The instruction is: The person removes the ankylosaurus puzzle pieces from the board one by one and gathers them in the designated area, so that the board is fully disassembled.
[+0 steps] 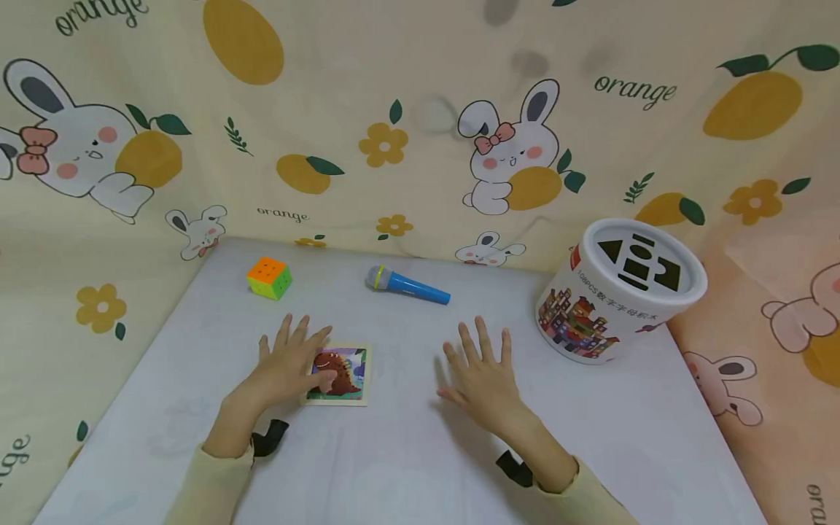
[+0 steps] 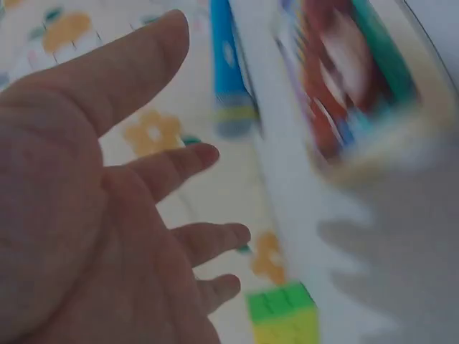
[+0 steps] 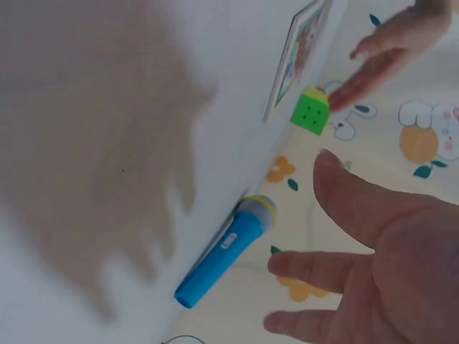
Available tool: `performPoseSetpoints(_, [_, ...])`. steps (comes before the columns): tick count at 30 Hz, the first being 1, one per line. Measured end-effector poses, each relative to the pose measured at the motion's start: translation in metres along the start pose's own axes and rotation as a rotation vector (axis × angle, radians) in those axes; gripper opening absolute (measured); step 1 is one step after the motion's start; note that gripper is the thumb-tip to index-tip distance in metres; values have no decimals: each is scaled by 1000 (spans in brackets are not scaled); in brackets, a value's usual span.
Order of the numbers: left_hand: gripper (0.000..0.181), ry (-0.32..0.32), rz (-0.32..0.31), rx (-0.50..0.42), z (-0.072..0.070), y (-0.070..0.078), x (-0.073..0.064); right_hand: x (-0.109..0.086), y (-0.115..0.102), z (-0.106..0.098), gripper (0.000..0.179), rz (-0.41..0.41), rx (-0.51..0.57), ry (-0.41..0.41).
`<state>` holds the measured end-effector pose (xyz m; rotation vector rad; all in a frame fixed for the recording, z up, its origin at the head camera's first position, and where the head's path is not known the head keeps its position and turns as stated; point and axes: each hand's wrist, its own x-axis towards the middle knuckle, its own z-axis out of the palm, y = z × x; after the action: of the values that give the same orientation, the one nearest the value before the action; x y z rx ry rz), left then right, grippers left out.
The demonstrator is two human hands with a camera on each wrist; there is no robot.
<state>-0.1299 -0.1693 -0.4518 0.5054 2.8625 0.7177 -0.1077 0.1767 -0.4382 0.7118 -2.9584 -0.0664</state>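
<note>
- White desk (image 1: 407, 467): carries the lot.
- Block bucket (image 1: 587, 310): rear right, probably parked there for bulk.
- My left grip (image 1: 285, 372): spread wide, holding nothing, above the left edge of the dinosaur board (image 1: 351, 379).
- My right grip (image 1: 482, 386): wide, empty, over desk.
- The dinosaur board: flat, central, likely for easy reach.
- Toy microphone (image 1: 410, 286): lying at back.
- Puzzle cube (image 1: 267, 278): rear left, seemingly set aside.
</note>
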Motion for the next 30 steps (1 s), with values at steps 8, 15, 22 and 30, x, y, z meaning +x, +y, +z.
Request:
performPoseSetpoints(8, [62, 44, 9, -91, 10, -39, -1, 17, -2, 5, 55, -34, 177, -26])
performPoseSetpoints(15, [65, 43, 6, -114, 19, -49, -1, 35, -7, 9, 45, -61, 378, -50])
performPoseSetpoints(22, [66, -4, 24, -201, 19, -54, 3, 78, -32, 14, 35, -170, 714, -106])
performPoseSetpoints(30, [66, -20, 24, -235, 20, -60, 6, 134, -77, 23, 30, -270, 1040, -297])
